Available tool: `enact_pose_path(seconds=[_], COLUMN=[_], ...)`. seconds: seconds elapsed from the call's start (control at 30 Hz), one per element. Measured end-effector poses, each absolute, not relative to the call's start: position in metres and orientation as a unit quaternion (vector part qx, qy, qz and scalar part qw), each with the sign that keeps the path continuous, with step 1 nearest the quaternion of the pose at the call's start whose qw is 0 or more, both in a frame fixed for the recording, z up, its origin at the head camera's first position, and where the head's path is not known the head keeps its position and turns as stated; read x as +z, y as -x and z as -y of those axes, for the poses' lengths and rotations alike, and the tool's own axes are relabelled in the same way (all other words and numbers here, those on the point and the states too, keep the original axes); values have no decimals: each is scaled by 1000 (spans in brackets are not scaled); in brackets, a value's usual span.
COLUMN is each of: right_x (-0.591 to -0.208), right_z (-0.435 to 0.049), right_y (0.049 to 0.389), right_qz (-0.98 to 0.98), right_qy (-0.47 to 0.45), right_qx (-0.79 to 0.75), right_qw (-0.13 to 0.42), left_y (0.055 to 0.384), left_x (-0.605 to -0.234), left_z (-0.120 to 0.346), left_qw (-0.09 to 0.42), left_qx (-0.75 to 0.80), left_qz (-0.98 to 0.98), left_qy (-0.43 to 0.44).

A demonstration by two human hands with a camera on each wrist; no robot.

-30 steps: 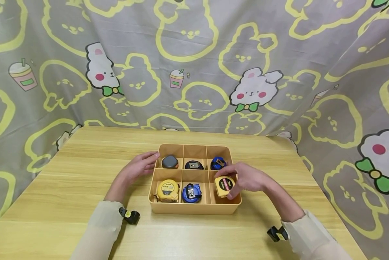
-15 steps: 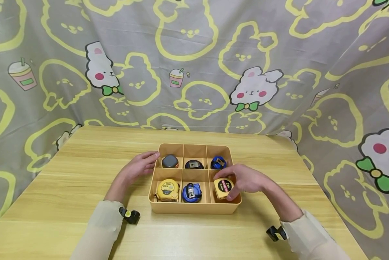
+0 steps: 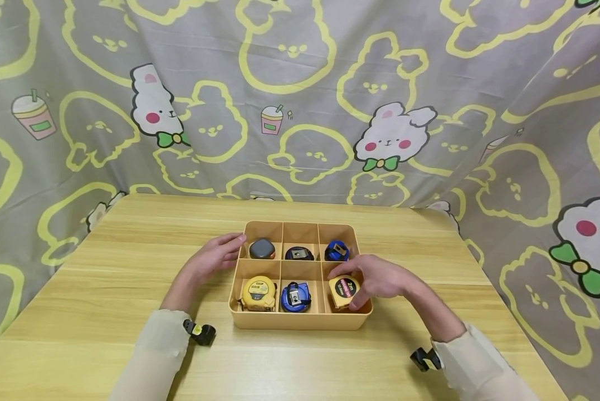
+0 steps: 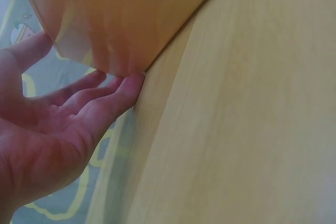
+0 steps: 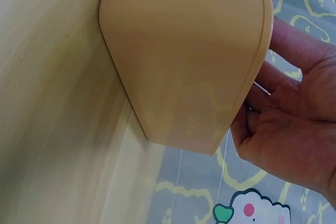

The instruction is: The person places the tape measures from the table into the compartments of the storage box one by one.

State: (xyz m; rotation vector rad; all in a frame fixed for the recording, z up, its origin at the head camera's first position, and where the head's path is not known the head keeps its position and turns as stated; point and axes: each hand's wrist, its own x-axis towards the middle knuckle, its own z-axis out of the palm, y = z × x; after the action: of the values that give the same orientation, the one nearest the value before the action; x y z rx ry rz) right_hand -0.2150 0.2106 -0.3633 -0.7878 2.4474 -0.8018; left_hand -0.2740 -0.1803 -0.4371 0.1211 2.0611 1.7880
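Note:
A tan divided box [image 3: 300,321] holds a tape measure in each of its compartments. In the front right one sits a yellow tape measure [image 3: 342,289] with a black and red label marked 2m. My right hand [image 3: 384,277] reaches over the box's right wall and pinches it between thumb and fingers. In the right wrist view the wall [image 5: 184,61] hides the fingertips and the tape measure. My left hand [image 3: 215,260] rests against the box's left side. Its fingers [image 4: 97,106] lie loosely extended, touching the outer wall near its lower edge.
In the front row are another yellow tape measure [image 3: 258,294] and a blue one [image 3: 296,297]. Behind stand a dark grey one [image 3: 262,249], a black one [image 3: 300,254] and a blue one [image 3: 337,251]. A patterned curtain [image 3: 310,83] surrounds the wooden table [image 3: 129,267].
My right hand has lowered the yellow tape measure slightly and shifted it a little left in the front right compartment. The left hand and the box stay put.

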Motion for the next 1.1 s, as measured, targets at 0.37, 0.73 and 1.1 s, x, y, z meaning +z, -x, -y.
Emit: enact_pose_path(seconds=[0.37,0.73,1.1], right_x=[-364,-363,-364], right_z=[-211,-210,-210], right_y=[216,215,215], right_qz=[-885,-885,-888], right_qy=[283,282,285], right_qx=[-292,-290,-283], right_qw=[227,230,225], left_y=[274,274,275], left_x=[-437,-438,-439], left_z=[181,181,180], left_qw=[202,201,202], left_qx=[642,643,644], left_qz=[-738,-738,-737], left_qy=[-39,-39,-38])
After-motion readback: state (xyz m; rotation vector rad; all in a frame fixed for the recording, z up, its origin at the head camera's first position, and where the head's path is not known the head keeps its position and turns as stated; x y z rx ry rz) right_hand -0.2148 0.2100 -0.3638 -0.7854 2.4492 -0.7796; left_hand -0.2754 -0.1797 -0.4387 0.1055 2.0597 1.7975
